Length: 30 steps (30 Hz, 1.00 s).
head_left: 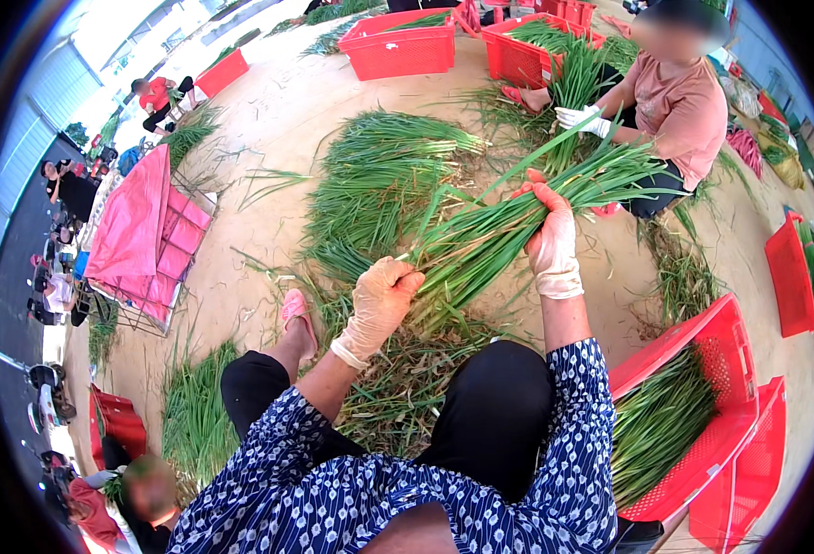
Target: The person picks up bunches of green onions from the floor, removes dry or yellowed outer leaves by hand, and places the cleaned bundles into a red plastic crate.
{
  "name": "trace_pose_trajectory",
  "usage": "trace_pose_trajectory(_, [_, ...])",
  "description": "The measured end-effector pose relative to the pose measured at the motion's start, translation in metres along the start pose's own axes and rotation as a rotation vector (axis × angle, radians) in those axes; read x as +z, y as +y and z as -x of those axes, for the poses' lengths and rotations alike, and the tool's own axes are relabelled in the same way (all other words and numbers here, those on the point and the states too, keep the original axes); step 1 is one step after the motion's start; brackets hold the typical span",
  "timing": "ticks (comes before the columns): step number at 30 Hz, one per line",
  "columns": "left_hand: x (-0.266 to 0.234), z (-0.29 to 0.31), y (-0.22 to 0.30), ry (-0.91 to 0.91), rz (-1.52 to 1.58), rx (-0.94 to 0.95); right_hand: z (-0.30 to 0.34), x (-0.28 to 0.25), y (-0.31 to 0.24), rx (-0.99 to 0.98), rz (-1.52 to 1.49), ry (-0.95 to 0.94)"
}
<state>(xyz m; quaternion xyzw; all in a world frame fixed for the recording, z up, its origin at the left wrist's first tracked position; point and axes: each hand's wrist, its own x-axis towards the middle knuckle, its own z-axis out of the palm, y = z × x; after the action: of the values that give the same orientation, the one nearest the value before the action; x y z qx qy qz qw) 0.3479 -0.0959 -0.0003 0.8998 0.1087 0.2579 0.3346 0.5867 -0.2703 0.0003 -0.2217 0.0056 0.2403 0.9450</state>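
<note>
A loose bunch of garlic chives, long and green with some dry brown strands, slants across in front of me. My right hand, in a thin pale glove, wraps round it, with the leaf tips fanning out to the upper right. At its lower left end my left hand, gloved too, is closed with fingertips pinching leaves at the bunch's edge. Beyond my hands a broad heap of chives lies on the ground. Between my knees is a pile of withered trimmings.
A red crate holding chives stands right of my knee. At the right, a co-worker in white gloves handles chives. More red crates stand at the back. Pink sheeting covers a frame at left. Another chive heap lies lower left.
</note>
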Motion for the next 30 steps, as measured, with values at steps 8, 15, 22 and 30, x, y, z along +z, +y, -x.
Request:
trace_pose_trajectory(8, [-0.071,0.029,0.021,0.106,0.170,0.101,0.014,0.046,-0.025,-0.074,0.120,-0.050])
trace_pose_trajectory(15, [-0.134,0.104,-0.067,0.055,0.049,-0.277,0.029,0.055,-0.081,-0.273,0.035,-0.142])
trace_pose_trajectory(22, [-0.169,0.117,-0.094,0.134,-0.691,-0.560,0.057,0.045,-0.056,-0.423,0.021,-0.085])
trace_pose_trajectory(30, [-0.120,0.059,-0.009,0.014,-0.034,-0.293,0.040,0.033,-0.035,-0.306,0.022,-0.143])
